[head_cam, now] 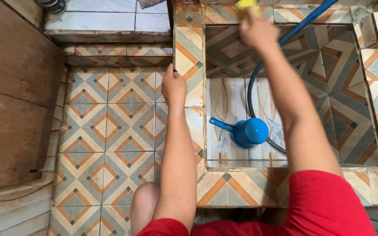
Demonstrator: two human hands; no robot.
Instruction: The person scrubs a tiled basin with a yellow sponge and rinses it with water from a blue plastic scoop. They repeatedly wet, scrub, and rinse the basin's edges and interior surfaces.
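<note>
I look down into a tiled water basin (189,43) with patterned rims. My right hand (257,30) reaches across to the far rim and is closed on a yellow sponge (246,6) pressed against the tiles there. Resting on the basin's left rim, my left hand (173,85) grips the edge with bent fingers. Inside the basin, on the pale bottom, lies a blue plastic dipper (248,132) with its handle pointing left. A blue hose (302,22) comes down from the top right and curves as a dark loop beside the dipper.
Patterned floor tiles (106,131) lie to the left of the basin. A brown door or panel (9,96) stands at the far left. A white tiled step (106,19) is at the top. My knee (145,205) and red clothing (329,205) fill the bottom.
</note>
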